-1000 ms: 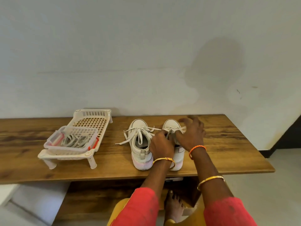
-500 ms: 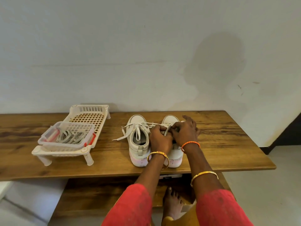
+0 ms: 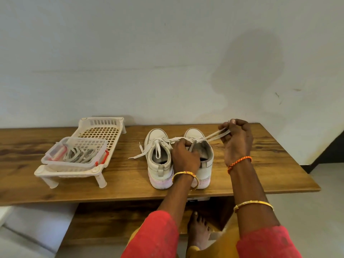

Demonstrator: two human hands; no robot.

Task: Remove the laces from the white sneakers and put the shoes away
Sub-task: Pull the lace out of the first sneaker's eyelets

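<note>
Two white high-top sneakers with pale pink soles stand side by side, heels toward the viewer, on a brown wooden bench top (image 3: 260,164) against a pale wall. The person's right hand (image 3: 237,142) is raised to the right of the right sneaker (image 3: 202,146) and pinches a flat white lace (image 3: 216,135) drawn taut from that shoe's front. The left hand (image 3: 183,157) curls over the inner collar of the right sneaker, gripping it. The left sneaker (image 3: 158,155) is laced, its loose ends trailing leftward on the wood. Well to the left stands a white plastic lattice rack (image 3: 100,131); a small clear plastic basket (image 3: 76,155) holding coiled pale laces rests on its near end.
</note>
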